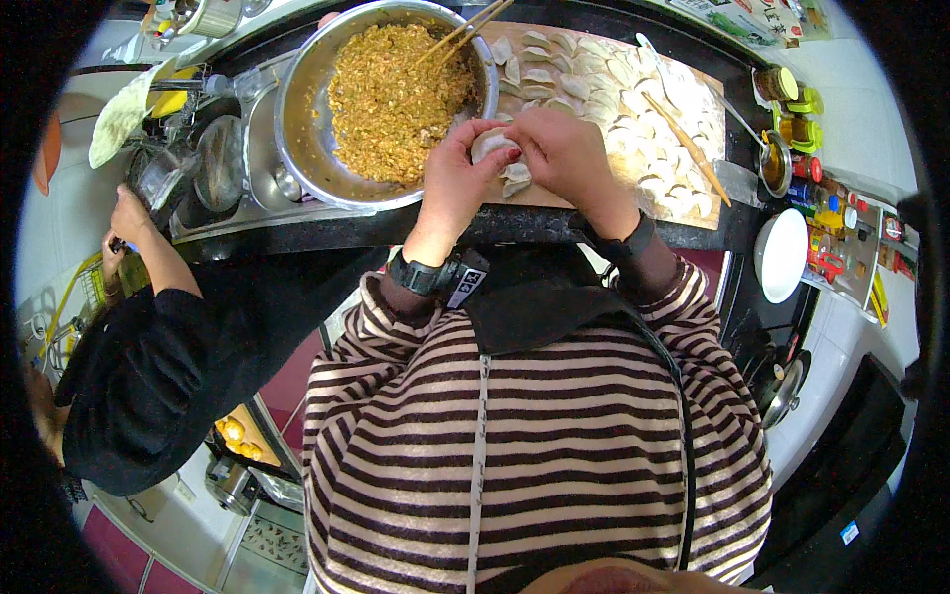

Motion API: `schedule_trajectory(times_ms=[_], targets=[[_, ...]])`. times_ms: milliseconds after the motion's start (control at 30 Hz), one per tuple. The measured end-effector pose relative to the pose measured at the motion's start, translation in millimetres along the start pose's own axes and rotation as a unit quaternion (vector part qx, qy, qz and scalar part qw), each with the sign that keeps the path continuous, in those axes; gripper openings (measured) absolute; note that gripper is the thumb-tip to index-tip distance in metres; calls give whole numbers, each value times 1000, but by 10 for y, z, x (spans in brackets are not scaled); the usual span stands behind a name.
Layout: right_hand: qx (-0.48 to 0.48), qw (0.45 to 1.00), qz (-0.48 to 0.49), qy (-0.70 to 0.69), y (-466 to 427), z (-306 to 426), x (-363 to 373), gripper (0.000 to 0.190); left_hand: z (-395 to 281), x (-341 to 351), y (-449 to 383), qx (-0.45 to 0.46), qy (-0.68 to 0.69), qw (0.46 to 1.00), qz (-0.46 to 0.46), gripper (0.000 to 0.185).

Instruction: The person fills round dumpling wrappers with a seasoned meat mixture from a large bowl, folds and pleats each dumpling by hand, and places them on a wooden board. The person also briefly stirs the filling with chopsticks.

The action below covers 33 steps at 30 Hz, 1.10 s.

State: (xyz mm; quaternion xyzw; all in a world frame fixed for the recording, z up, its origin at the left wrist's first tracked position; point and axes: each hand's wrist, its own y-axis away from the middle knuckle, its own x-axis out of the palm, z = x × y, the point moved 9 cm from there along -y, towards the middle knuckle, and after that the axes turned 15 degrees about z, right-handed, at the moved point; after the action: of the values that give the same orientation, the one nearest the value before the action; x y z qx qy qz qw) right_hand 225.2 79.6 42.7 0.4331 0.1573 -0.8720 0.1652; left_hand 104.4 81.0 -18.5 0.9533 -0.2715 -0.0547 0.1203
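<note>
Between both hands I hold a folded dumpling point(487, 145) with a pale dough skin. My left hand point(462, 165) supports it, thumb along its near side, while the fingers of my right hand point(558, 152) press its right end and partly hide it. To the left stands a large steel bowl point(282, 122) of minced filling point(393, 96), with wooden chopsticks point(466, 33) leaning in it. Under my hands lies a floured wooden board point(545, 197). Folded dumplings point(536, 76) in rows cover its far part, and whitish dough pieces point(672, 200) its brightly lit right part.
A wooden rolling pin point(686, 148) and a white long-handled spoon point(653, 59) lie on the board. Right are a metal bowl of amber liquid point(776, 167), a white bowl point(781, 256) and condiment jars point(777, 83). At left, a person in black point(148, 371) works beside the sink point(260, 148).
</note>
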Motion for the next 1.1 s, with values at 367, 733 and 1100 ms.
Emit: schedule_trajectory(times_ms=[367,733,1100], targets=[[56,998,34,-13,51,-149,129,10,-46,-42,-8,10,-62,997,-47,29],[117,985,-49,-119,256,-359,219,21,-3,126,-55,51,95,994,-31,30],[145,945,-90,-280,600,-666,165,18,29,531,-218,79,219,972,39,29]])
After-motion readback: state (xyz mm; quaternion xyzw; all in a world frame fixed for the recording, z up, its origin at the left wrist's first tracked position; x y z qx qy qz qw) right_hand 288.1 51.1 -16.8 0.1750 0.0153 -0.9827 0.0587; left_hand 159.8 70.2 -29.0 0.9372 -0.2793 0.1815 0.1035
